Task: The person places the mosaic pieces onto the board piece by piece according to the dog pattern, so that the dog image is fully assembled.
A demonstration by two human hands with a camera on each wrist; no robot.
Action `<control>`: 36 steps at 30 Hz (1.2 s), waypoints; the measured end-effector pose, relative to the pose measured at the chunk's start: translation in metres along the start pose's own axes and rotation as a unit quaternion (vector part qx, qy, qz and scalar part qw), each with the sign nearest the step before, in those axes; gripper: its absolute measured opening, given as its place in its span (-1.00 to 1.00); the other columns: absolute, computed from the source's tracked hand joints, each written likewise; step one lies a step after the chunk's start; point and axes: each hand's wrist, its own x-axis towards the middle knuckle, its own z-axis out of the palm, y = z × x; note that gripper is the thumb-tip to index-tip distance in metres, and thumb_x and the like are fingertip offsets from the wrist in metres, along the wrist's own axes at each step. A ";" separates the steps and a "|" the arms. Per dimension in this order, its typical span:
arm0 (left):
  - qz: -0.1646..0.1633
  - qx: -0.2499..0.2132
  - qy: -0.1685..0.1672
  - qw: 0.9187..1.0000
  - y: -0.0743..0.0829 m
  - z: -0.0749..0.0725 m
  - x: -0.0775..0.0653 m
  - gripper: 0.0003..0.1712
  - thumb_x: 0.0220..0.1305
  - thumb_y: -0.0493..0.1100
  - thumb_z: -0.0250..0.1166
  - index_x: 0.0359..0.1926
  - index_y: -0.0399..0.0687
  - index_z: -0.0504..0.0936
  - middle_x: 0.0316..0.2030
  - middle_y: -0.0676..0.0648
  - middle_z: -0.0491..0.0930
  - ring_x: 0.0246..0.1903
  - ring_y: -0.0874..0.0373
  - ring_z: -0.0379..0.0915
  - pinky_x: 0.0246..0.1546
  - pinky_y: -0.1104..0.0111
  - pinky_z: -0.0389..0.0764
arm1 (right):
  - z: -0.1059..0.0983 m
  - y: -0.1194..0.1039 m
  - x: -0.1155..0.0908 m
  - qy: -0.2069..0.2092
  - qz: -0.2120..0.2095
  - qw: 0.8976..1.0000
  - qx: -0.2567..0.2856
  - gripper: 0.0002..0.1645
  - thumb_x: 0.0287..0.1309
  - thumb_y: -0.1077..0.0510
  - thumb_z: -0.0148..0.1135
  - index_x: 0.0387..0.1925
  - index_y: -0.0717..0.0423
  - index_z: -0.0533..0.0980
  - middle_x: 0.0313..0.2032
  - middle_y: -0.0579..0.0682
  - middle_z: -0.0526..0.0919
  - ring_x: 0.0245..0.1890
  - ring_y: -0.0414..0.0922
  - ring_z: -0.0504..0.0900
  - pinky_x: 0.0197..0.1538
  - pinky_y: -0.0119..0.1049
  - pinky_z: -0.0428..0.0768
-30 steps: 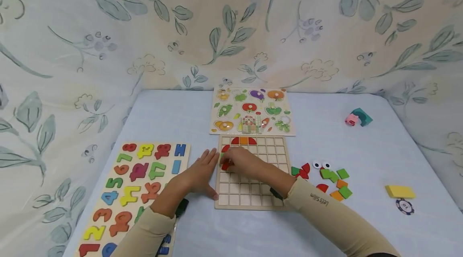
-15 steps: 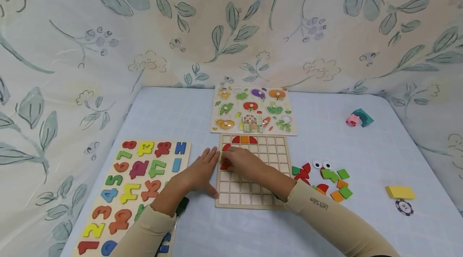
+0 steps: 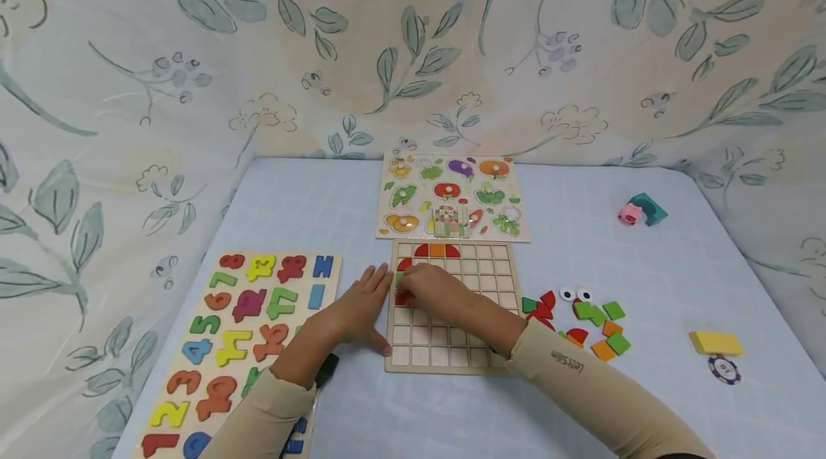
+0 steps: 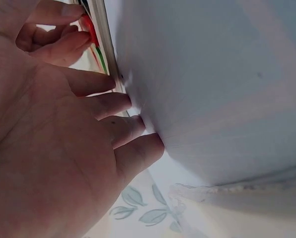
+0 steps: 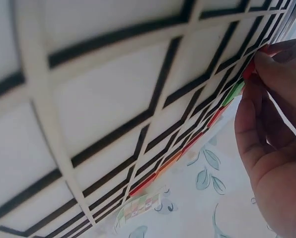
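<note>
My right hand (image 3: 435, 292) pinches a red quarter-round piece (image 5: 250, 68) between thumb and a finger at the left column of the wooden grid board (image 3: 419, 366). Part of that piece is hidden by the fingers. Just beyond it sit a green piece (image 5: 232, 93) and another red piece (image 3: 404, 265) in the same column. Along the board's top row, an orange square (image 3: 437, 250) lies between two red quarter-rounds. My left hand (image 3: 361, 312) rests with fingers extended on the cloth at the board's left edge; its thumb touches the frame. The left wrist view shows its palm (image 4: 63, 129).
Loose red, green and orange pieces (image 3: 599, 312) lie right of the board, with two googly eyes. A number puzzle (image 3: 241, 280) is at left, a vegetable puzzle (image 3: 419, 215) with a pattern card (image 3: 451, 221) behind. Farther right are a pink pig figure (image 3: 630, 214), yellow block (image 3: 716, 343) and chip (image 3: 724, 369).
My right hand shifts only slightly over the same spot on the board, its fingers still on the red piece. My left hand stays in place. The head view tilts a little.
</note>
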 end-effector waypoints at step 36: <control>0.024 -0.012 0.007 1.000 0.002 -0.002 -0.003 0.43 -0.48 0.16 0.55 0.39 -0.12 -0.09 0.41 -0.12 -0.22 0.37 -0.11 -0.41 0.28 -0.02 0.00 | -0.060 0.129 -0.177 -0.038 0.327 0.944 0.007 -0.64 -0.03 0.14 0.34 -0.12 0.08 0.57 -0.21 0.01 0.61 -0.17 -0.04 0.54 -0.09 -0.08 0.56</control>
